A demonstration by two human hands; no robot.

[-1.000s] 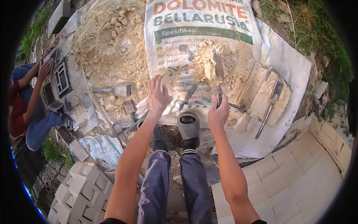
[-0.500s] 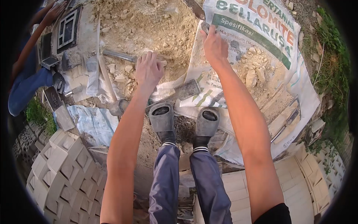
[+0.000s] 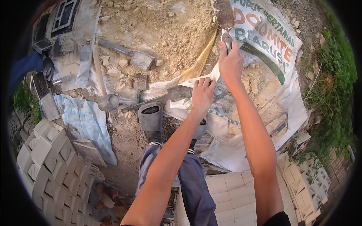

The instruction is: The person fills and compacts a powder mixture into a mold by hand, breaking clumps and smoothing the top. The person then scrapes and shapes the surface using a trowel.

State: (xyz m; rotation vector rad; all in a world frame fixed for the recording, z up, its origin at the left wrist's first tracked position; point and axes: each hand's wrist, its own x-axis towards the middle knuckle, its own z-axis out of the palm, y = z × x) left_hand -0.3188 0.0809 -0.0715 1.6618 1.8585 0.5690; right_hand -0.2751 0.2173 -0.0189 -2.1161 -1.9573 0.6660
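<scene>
My right hand (image 3: 230,64) is closed around the handle of a trowel (image 3: 225,15), whose dirt-coated blade points away from me at the top. My left hand (image 3: 203,97) is closed on the folded near edge of a printed white sack (image 3: 260,28). The sack lies spread on the ground, with pale crumbly lumps (image 3: 250,81) on it beside my right wrist. Left of my hands, a hammer (image 3: 142,60) lies at the edge of a heap of sandy rubble (image 3: 162,30). A flat metal blade (image 3: 160,98) lies across the ground by my left shoe, partly under the sack's edge.
A long-handled mallet (image 3: 108,102) lies at the left, near a blue-white sheet (image 3: 81,116). Stacked pale blocks (image 3: 52,162) stand at lower left, others (image 3: 301,184) at lower right. Another person's blue-clothed leg (image 3: 24,69) shows at far left. Green plants (image 3: 335,75) line the right.
My left hand has moved right, from over the hammer's head to the sack's edge, now lifted into a fold. The hammer lies uncovered. The trowel's blade shows more fully. The view has shifted.
</scene>
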